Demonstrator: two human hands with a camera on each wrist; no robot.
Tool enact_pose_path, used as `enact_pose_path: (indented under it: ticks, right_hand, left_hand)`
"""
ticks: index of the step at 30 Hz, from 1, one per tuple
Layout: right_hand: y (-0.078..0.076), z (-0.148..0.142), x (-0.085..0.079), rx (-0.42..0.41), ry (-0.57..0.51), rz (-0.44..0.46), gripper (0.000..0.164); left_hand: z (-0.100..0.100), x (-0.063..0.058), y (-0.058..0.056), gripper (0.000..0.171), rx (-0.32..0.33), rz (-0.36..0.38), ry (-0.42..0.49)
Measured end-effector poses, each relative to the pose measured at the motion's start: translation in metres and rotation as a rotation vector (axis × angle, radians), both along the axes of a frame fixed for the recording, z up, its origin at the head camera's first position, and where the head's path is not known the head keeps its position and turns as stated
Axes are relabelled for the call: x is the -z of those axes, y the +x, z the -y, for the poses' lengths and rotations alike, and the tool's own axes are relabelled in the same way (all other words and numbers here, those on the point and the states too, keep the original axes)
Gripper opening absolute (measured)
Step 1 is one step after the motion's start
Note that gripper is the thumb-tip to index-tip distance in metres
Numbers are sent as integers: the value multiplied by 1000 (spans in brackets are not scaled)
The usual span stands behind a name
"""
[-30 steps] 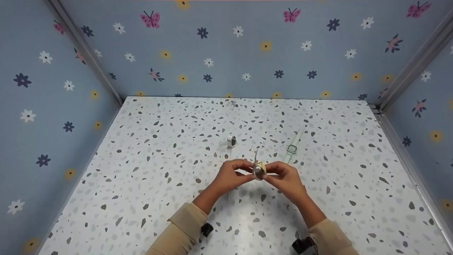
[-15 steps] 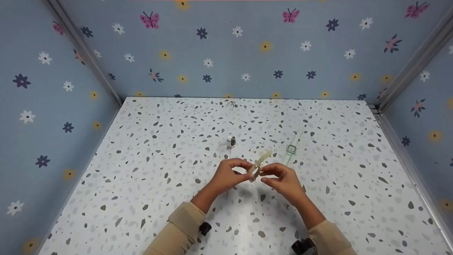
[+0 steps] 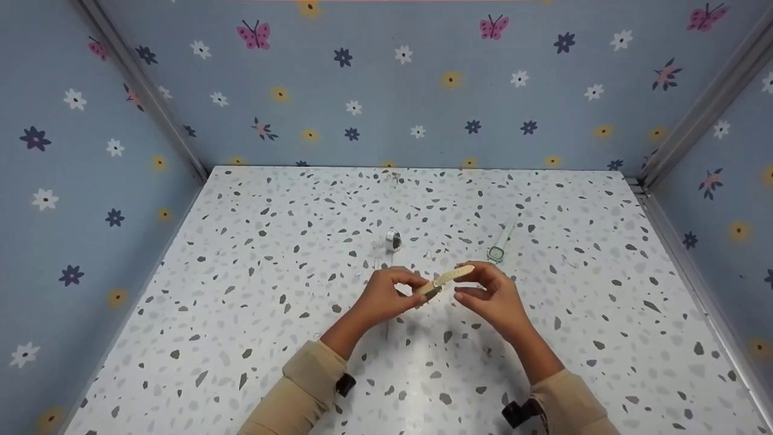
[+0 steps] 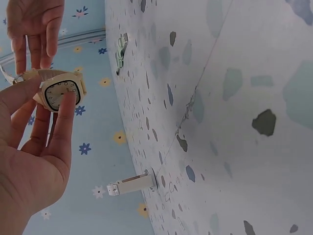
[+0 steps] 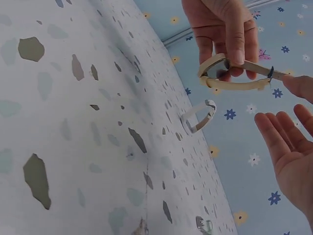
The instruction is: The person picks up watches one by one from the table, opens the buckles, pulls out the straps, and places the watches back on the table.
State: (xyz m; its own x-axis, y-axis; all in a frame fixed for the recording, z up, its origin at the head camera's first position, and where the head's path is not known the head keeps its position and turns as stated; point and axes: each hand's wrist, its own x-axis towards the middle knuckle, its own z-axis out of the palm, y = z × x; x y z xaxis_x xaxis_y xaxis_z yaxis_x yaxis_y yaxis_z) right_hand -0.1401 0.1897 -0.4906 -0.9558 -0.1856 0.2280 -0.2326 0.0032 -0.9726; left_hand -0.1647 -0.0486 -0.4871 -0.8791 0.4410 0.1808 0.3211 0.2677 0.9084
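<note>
A cream wristwatch [image 3: 450, 277] is held up over the table by my left hand [image 3: 385, 297]. In the left wrist view the thumb is on the watch's strap side and a finger lies across its square-cornered dial [image 4: 55, 96]. The strap [image 5: 242, 86] forms a loop, its tail running out through the buckle end toward my right hand [image 3: 500, 302]. That hand's fingers are loosely bent and spread around the tail's tip, with one digit right at the tip in the right wrist view; they do not close round it.
On the speckled white table [image 3: 272, 241], a white watch [image 3: 394, 240] stands on its side beyond the left hand. A pale green watch [image 3: 496, 252] lies stretched out behind the right hand. Blue flowered panels [image 3: 386, 84] border the back and sides.
The cream watch has turned in the left hand, so its strap tail now points right. The right fingers have come off the watch body and moved right to the tail.
</note>
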Motion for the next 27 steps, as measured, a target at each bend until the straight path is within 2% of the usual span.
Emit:
enact_pose_path:
  ticks: [5, 8, 13, 14, 16, 18, 21, 24, 27]
  right_hand:
    - [1, 1, -13, 19, 87, -86, 43]
    - [5, 5, -23, 14, 181, -179, 41]
    - [2, 7, -20, 26, 378, -376, 40]
    - [0, 5, -16, 30, 408, -404, 41]
    - [2, 7, -20, 30, 430, -437, 41]
    - [5, 9, -26, 11, 406, -421, 40]
    - [10, 13, -37, -21, 326, -320, 40]
    - [8, 13, -31, -48, 249, -183, 46]
    - [5, 12, -19, -70, 193, -82, 55]
  left_hand:
    - [0, -3, -1, 18, -14, -69, -98]
    - [-1, -2, -1, 18, -17, -83, -134]
    - [-2, -2, -1, 18, -2, -75, -137]
    - [-2, -2, -1, 17, 2, -74, -134]
    - [-3, -2, 0, 17, 8, -71, -129]
    - [-3, -2, 0, 17, 11, -59, -117]
    - [-3, 0, 1, 17, 15, -29, -84]
    - [-3, 1, 1, 18, 27, 4, -38]
    - [-5, 1, 2, 20, 44, 32, -1]
